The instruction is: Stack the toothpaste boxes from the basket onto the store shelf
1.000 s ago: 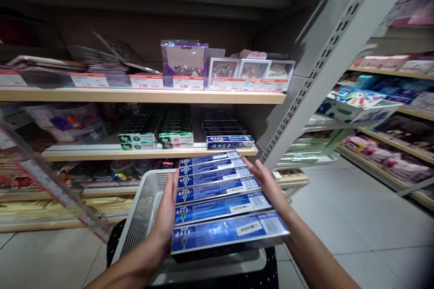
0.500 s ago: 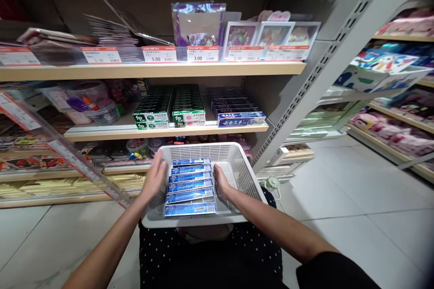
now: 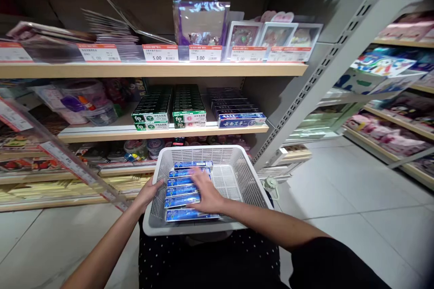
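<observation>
A light grey plastic basket rests on my lap. Along its left side, several blue toothpaste boxes lie in a column, one behind another. My left hand is closed on the basket's left rim, its thumb over the edge. Above the boxes is my right hand, its fingers spread and slightly blurred. It covers the right ends of the middle boxes; whether it touches them I cannot tell.
On the shelf ahead stand green toothpaste boxes and dark blue boxes. An upper shelf with price tags juts out above. A slotted metal post rises at the right. A slanted price rail crosses the left.
My right hand has moved left from beside the boxes to over them. My left hand has moved down and taken the basket's left rim. The basket sits slightly lower in view.
</observation>
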